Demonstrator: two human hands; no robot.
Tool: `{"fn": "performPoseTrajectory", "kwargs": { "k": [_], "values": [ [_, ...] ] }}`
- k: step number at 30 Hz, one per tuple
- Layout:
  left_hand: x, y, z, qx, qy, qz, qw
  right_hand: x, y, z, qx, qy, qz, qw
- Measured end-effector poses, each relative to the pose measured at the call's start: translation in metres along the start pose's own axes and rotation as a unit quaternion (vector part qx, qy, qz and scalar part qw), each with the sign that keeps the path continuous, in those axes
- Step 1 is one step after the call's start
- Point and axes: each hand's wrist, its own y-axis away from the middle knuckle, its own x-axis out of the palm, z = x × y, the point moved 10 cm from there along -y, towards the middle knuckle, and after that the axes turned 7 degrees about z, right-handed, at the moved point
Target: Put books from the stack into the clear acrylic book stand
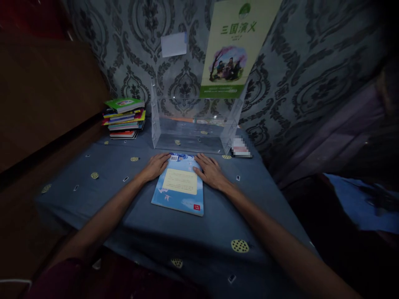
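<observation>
A blue book (180,187) with a pale yellow panel lies flat on the blue patterned tablecloth (109,191). My left hand (156,165) rests at the book's far left corner, fingers stretched out over its top edge. My right hand (210,170) lies flat on the book's far right edge, fingers spread. Just beyond the book stands a clear acrylic stand (193,124), open towards me. A green book (232,50) stands upright in the stand's top against the wall.
A stack of several colourful books (124,118) sits at the back left of the table. A small white blurred object (240,147) lies right of the stand. Patterned grey wallpaper backs the table. Dark wooden furniture is on the left.
</observation>
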Motion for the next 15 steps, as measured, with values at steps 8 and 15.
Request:
{"fn": "performPoseTrajectory", "kwargs": {
  "k": [8, 15],
  "values": [
    [-0.001, -0.001, -0.001, 0.013, -0.013, -0.006, 1.0, -0.013, 0.013, 0.0, 0.02, -0.011, -0.039, 0.999],
    [-0.006, -0.003, -0.006, 0.033, -0.026, -0.023, 0.999, -0.019, 0.017, 0.004, 0.019, 0.005, -0.048, 0.999]
  ]
}}
